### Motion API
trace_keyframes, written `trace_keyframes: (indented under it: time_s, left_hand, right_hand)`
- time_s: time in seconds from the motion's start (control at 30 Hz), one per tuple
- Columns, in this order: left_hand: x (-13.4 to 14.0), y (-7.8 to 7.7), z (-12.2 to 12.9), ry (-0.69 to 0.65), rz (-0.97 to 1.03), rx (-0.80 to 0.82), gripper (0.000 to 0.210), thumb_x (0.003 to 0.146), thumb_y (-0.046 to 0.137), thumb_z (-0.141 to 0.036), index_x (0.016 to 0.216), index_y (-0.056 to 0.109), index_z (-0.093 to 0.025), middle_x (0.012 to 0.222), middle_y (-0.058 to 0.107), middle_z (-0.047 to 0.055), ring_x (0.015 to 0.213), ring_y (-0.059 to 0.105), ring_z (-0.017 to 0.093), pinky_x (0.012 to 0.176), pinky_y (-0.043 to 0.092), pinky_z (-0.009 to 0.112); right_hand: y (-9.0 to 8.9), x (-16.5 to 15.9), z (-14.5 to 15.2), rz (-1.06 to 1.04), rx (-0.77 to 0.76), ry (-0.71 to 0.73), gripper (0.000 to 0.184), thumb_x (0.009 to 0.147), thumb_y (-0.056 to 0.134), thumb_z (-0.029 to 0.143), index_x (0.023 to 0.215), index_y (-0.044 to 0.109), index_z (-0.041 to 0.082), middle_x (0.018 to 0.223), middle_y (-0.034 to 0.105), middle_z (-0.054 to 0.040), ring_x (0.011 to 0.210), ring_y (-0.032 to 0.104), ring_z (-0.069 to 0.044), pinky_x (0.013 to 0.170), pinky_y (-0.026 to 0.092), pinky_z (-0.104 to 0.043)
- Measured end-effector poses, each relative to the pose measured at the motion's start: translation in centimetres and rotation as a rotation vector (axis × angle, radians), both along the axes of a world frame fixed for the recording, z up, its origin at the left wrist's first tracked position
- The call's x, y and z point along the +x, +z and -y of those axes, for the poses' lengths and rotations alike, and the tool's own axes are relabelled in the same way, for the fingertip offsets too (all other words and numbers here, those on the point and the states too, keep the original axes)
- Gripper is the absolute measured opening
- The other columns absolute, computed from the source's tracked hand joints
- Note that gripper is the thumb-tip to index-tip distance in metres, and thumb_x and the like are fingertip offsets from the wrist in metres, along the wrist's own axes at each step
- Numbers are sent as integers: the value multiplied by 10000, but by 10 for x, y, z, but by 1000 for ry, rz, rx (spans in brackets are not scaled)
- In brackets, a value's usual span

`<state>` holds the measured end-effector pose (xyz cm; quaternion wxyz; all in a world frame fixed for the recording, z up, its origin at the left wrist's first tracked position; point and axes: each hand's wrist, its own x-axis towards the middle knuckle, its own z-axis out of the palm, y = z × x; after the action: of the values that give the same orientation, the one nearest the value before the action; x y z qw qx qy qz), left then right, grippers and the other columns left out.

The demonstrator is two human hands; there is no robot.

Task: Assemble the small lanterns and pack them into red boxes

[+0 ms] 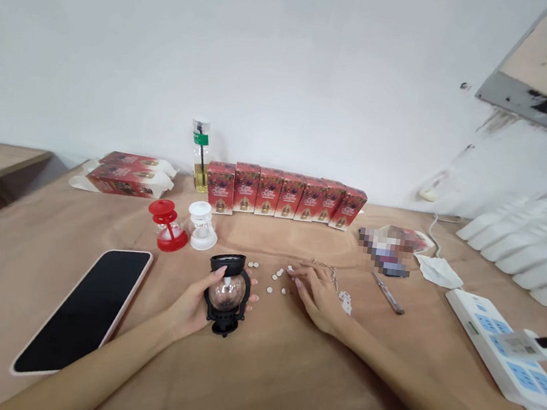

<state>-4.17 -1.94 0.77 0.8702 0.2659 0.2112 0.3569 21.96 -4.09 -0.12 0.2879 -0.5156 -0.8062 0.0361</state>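
Observation:
My left hand (196,306) is wrapped round a small black lantern (227,293) with a clear globe. The lantern is upside down, its open-looking base up and its cap down, just above the table. Small round silver button cells (270,290) lie scattered between my hands. My right hand (316,295) reaches over the table with fingers stretched out and slightly bent. Its fingertips touch or hover at one button cell (290,268); I cannot tell if it is gripped. A red lantern (168,226) and a white lantern (203,226) stand upright beyond my left hand.
Several red printed boxes (269,192) stand in a row at the back, beside a bottle (201,158). Two more boxes (123,175) lie left. A phone (88,308) lies front left. Rightward are a cutter knife (387,293), a power strip (506,350) and white packaging (535,246).

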Motion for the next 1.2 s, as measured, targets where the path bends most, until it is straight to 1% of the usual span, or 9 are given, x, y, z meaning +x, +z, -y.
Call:
trace_keyframes:
  time_s: [0.13,0.37,0.57,0.63,0.77,0.87,1.0,1.07,1.2]
  left_hand:
    - [-1,-2,-1,-2,6,4,354,760,690,-389,1012,668,-142,992,711,94,874,687,263,794,533,365]
    - [-1,-15,-4,4,28,-7,378,762,670,-412,1031,657,-147,1033,703,110,882,686,267,811,521,383]
    - [0,0,0,6,-6,-12,363,713,734,-388,979,681,-147,977,720,80,861,692,260,788,539,354]
    - [1,3,0,6,-7,-11,366,713,735,-390,981,681,-146,967,721,80,861,694,265,781,544,354]
    - [0,1,0,-5,1,-10,353,756,700,-376,1017,665,-141,984,717,90,885,691,272,787,542,361]
    - [-1,-3,0,-16,7,-17,352,767,688,-374,1029,657,-141,997,715,96,890,691,275,804,533,370]
    - [-2,-3,1,-37,15,-5,344,791,660,-368,1051,647,-144,1006,709,101,909,686,272,820,519,366]
    - [-2,-3,1,-41,12,-8,345,792,657,-377,1043,653,-141,1006,708,103,906,685,267,821,515,357]
    - [-2,-5,0,-32,3,-4,346,791,651,-372,1046,654,-137,1022,703,109,919,679,275,842,505,379]
  right_hand:
    - [-4,1,1,-51,29,-55,263,902,402,174,1126,534,215,1094,653,-99,1137,549,-243,940,455,-451]
    - [-6,1,9,5,118,-32,276,886,408,130,1121,533,207,1060,678,-97,1145,548,-254,891,484,-457]
    - [-2,1,14,16,163,17,277,872,411,105,1088,553,207,1057,669,-99,1115,567,-238,883,485,-428]
    - [-2,1,15,23,158,2,288,872,414,111,1109,548,205,1073,661,-106,1129,558,-241,894,476,-432]
    - [-4,0,19,36,173,-65,268,874,418,116,1094,552,192,1041,671,-113,1122,560,-250,881,475,-439]
    - [-3,-4,25,73,186,6,270,883,410,110,1090,561,195,1020,687,-106,1131,562,-236,885,474,-424]
    - [3,-15,29,137,179,158,307,890,414,120,1161,535,197,1166,654,-97,1211,515,-225,950,448,-429]
    - [4,-21,27,152,167,145,306,890,430,151,1179,524,189,1213,632,-100,1276,453,-240,997,420,-458]
    - [3,-27,22,168,126,54,371,888,469,235,1252,483,165,1190,635,-131,1333,376,-266,1048,376,-515]
